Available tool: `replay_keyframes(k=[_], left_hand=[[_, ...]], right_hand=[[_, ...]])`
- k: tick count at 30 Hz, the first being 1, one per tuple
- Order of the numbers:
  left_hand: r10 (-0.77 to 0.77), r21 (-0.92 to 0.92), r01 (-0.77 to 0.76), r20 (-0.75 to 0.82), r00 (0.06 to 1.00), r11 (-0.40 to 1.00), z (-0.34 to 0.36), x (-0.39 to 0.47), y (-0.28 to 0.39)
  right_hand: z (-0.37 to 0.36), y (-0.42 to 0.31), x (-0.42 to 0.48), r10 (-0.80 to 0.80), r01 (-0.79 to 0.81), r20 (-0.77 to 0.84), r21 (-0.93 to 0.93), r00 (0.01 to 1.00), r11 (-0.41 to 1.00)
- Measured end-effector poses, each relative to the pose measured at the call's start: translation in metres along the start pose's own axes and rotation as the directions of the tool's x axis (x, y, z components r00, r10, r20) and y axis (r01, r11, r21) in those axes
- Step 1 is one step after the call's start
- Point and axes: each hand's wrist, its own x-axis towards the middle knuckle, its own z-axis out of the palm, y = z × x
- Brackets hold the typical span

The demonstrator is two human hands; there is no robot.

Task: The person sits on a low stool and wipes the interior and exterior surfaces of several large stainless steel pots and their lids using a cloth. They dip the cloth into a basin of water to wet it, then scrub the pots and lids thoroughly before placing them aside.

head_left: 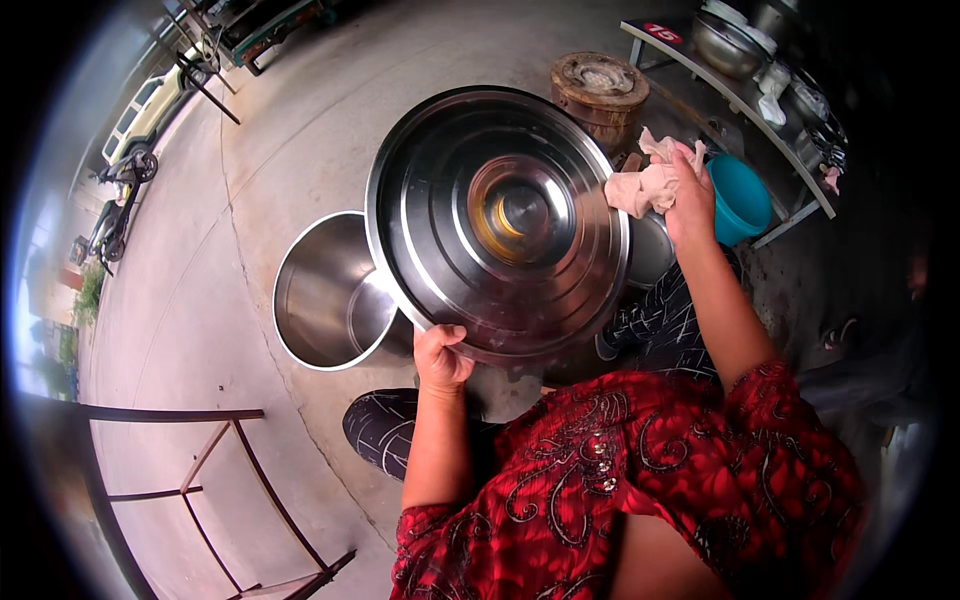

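My left hand (442,355) grips the lower left rim of a large round stainless steel lid (442,247), thumb over the edge. The lid is tilted up before me, its ringed face towards the camera. In my right hand (691,191) is a crumpled pink cloth (646,186), which meets the lid's right rim. A deep metal pot (319,289) stands open on the floor at the left, partly behind the lid. Part of another metal vessel (650,251) shows between the lid and my right forearm.
A round wooden block (600,79) stands beyond the lid. A turquoise bucket (741,199) is beside a low table (720,71) bearing metal bowls (724,46) and bags. At lower left is a metal frame (247,465). A motorcycle (124,202) and a vehicle (146,112) stand farther off.
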Motion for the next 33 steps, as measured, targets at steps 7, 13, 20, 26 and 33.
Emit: replay_keyframes(k=[7,13,20,26,33], left_hand=[[-0.052,-0.107,0.042,-0.092,0.994,0.993,0.008,-0.001,-0.015],[-0.081,0.083,0.08,0.015,0.997,0.993,0.016,-0.009,-0.008],[-0.063,0.033,0.065,-0.072,0.995,0.997,0.014,-0.002,-0.009],[-0.066,0.047,0.069,-0.062,0.996,0.997,0.012,-0.003,-0.01],[-0.082,0.028,0.085,-0.099,0.992,0.996,0.004,-0.003,-0.017]], right_hand=[[0.122,0.009,-0.131,-0.142,0.681,0.939,-0.117,0.312,0.723],[0.176,0.038,-0.032,-0.44,0.885,0.773,-0.345,0.457,0.313],[0.173,0.055,-0.13,-0.317,0.879,0.9,-0.133,0.3,0.457],[0.211,0.058,-0.054,-0.375,0.858,0.786,-0.363,0.491,0.362],[0.178,0.057,-0.085,-0.312,0.92,0.897,-0.204,0.313,0.336]])
